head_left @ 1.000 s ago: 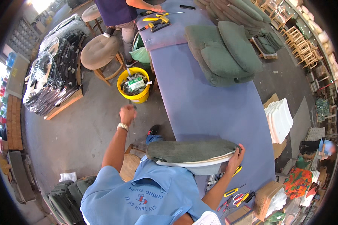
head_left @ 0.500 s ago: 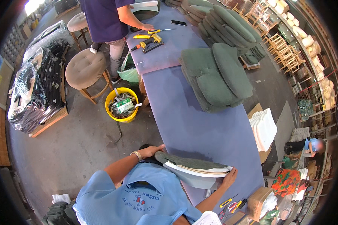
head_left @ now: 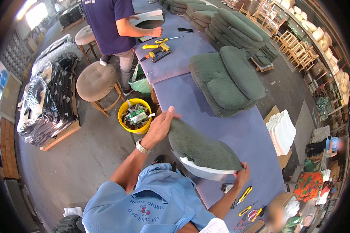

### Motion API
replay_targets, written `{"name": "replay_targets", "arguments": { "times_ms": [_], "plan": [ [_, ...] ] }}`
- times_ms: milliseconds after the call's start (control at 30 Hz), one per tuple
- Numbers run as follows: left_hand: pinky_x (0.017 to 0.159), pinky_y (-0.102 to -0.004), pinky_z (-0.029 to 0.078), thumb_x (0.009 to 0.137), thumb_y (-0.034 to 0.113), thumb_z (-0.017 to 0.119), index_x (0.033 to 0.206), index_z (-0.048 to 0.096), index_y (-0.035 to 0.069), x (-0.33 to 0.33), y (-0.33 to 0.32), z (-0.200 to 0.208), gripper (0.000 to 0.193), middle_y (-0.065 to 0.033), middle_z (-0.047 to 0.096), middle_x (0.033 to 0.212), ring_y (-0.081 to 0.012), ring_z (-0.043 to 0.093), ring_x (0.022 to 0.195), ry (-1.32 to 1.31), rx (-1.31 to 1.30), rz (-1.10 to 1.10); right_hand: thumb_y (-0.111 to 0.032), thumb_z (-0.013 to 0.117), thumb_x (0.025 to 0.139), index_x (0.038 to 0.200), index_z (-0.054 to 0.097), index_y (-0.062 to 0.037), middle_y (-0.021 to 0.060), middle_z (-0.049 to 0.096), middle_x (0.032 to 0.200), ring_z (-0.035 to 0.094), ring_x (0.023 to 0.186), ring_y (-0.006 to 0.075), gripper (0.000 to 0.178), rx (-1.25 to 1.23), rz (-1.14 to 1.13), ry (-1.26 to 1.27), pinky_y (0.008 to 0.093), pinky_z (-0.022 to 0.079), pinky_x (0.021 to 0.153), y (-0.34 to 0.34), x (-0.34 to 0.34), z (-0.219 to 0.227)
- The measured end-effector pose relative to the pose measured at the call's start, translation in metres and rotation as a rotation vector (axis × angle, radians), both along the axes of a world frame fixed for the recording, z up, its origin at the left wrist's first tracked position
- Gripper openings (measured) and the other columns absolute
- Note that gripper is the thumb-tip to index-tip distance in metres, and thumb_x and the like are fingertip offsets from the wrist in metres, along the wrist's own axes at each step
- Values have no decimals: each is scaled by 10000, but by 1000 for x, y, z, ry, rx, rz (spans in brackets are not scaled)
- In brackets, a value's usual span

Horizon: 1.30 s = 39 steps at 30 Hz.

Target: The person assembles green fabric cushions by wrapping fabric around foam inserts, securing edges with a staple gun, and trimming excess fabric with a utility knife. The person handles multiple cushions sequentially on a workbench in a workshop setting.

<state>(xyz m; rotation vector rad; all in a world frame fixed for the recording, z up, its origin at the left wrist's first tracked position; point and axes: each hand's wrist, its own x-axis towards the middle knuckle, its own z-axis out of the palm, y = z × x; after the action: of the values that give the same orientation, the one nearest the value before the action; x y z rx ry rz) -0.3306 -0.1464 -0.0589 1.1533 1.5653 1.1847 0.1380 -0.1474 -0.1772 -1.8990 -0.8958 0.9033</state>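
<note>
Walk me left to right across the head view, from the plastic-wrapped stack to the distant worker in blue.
Plastic-wrapped stack, brown round stool, yellow bucket, left hand, green padded piece, right hand, white stack, distant worker in blue.

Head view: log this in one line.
left hand: at left end of green cushion | right hand: gripping its right corner | yellow bucket: on floor
</note>
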Motion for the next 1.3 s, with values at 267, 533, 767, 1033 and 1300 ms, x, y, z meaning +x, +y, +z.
{"name": "replay_targets", "arguments": {
  "times_ms": [267, 533, 767, 1033, 1300],
  "plan": [
    [1204, -448, 269, 1094, 382, 409, 1109, 758, 22, 123, 15, 92, 502, -151, 473, 1557, -331, 330, 1483, 232, 574, -272, -365, 658, 1006, 1193, 631, -77, 40, 644, 945, 663, 826, 159, 345, -157, 158, 454, 294, 551, 576, -83, -41, -121],
    [1154, -399, 318, 1058, 344, 490, 1023, 771, 18, 212, 80, 93, 431, -102, 665, 1340, -269, 521, 1271, 163, 560, -473, -175, 736, 859, 1280, 605, -28, 211, 635, 1181, 612, 1145, 382, 465, 161, 113, -574, 476, 485, 974, -168, 47, -130],
    [1051, -331, 411, 1061, 369, 436, 941, 775, -20, 240, 152, 85, 531, -68, 709, 1270, -194, 593, 1146, -64, 529, -430, -271, 799, 802, 1397, 533, -42, 245, 535, 1384, 499, 1291, 452, 691, 71, 201, -685, 538, 410, 1075, -202, 102, -137],
    [1047, -317, 407, 1051, 334, 475, 955, 790, -21, 248, 166, 80, 484, -90, 706, 1236, -204, 591, 1147, -60, 479, -409, -259, 789, 853, 1423, 505, -10, 278, 510, 1418, 480, 1321, 459, 684, 82, 6, -642, 525, 409, 1105, -176, 157, -150],
    [1045, -326, 408, 1031, 336, 486, 918, 793, -30, 247, 188, 75, 490, -103, 703, 1186, -216, 594, 1124, -139, 478, -396, -176, 758, 915, 1377, 576, -14, 163, 601, 1373, 642, 1162, 287, 523, 258, -43, -227, 387, 532, 968, -113, 118, -24]
  ]
}}
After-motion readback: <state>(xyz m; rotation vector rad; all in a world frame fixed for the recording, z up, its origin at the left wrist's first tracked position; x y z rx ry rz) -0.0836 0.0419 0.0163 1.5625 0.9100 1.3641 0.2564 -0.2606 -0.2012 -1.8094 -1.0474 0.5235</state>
